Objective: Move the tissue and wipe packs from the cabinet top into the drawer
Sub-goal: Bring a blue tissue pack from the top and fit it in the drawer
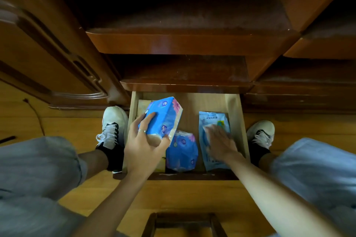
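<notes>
The wooden drawer [236,113] is pulled out below the cabinet top [185,78]. My left hand [143,144] grips a blue tissue pack [163,115], tilted, over the drawer's left half. A second blue tissue pack [182,153] lies in the drawer's middle, near the front. My right hand [219,140], blurred, lies flat with spread fingers on a light blue wipe pack [210,121] that rests along the drawer's right side. Something pale lies under the held pack at the drawer's left.
My feet in white and black shoes [112,127] [261,134] stand on the wooden floor either side of the drawer. A carved cabinet door [48,54] is at the left. A dark wooden stool frame [184,223] sits near the bottom edge.
</notes>
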The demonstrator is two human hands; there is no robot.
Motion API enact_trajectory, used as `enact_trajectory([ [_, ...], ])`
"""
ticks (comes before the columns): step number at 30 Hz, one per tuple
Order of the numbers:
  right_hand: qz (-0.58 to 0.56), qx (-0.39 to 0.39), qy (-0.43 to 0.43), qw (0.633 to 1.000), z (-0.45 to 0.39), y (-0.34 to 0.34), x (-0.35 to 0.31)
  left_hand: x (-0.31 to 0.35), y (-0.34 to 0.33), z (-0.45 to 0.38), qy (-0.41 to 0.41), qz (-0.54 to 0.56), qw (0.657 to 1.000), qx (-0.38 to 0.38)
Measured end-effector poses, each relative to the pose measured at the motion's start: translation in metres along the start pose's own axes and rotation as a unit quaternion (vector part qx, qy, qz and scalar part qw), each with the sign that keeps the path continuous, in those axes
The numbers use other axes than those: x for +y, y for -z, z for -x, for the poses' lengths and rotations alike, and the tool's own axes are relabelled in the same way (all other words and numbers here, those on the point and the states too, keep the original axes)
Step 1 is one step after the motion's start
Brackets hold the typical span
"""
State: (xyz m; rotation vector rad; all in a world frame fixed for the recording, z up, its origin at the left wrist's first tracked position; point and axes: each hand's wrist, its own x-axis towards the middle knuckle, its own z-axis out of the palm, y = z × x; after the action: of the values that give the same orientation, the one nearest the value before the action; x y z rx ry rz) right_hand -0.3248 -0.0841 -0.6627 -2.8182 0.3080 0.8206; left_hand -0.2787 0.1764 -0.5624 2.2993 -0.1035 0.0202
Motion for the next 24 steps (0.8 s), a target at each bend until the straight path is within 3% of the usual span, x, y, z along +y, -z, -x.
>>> enact_trajectory([
  [4,0.014,-0.049,-0.066,0.997,0.001,0.003,0.006,-0.004,0.001,-0.002,0.019,0.010,1.000,0.001],
  [6,0.008,-0.029,-0.076,0.997,-0.002,0.014,0.000,-0.005,0.001,-0.004,0.027,0.026,0.999,-0.011],
  [8,-0.146,0.003,-0.071,0.987,-0.004,0.039,-0.017,-0.003,-0.001,-0.006,0.006,0.013,0.999,-0.030],
  [9,-0.306,-0.013,-0.073,0.949,-0.004,0.056,-0.027,-0.001,-0.003,-0.008,-0.018,-0.007,0.999,-0.037],
  [11,-0.618,-0.137,-0.052,0.773,-0.004,0.080,-0.052,0.005,-0.010,-0.010,-0.074,-0.060,0.994,-0.047],
  [12,-0.678,-0.178,-0.024,0.713,-0.005,0.085,-0.061,0.009,-0.015,-0.012,-0.102,-0.083,0.990,-0.052],
  [13,-0.700,-0.182,-0.013,0.690,-0.005,0.088,-0.068,0.012,-0.019,-0.014,-0.130,-0.098,0.985,-0.062],
  [16,-0.719,-0.058,-0.075,0.689,-0.014,0.083,-0.065,0.014,-0.029,-0.026,-0.185,-0.106,0.971,-0.108],
  [18,-0.706,-0.018,-0.127,0.697,-0.024,0.077,-0.050,0.001,-0.029,-0.034,-0.173,-0.137,0.970,-0.100],
  [21,-0.563,0.052,-0.129,0.814,-0.037,0.070,-0.032,-0.030,-0.024,-0.036,-0.038,-0.157,0.986,-0.046],
  [24,-0.427,0.064,-0.085,0.898,-0.049,0.075,-0.029,-0.051,-0.021,-0.032,0.061,-0.121,0.990,-0.034],
])
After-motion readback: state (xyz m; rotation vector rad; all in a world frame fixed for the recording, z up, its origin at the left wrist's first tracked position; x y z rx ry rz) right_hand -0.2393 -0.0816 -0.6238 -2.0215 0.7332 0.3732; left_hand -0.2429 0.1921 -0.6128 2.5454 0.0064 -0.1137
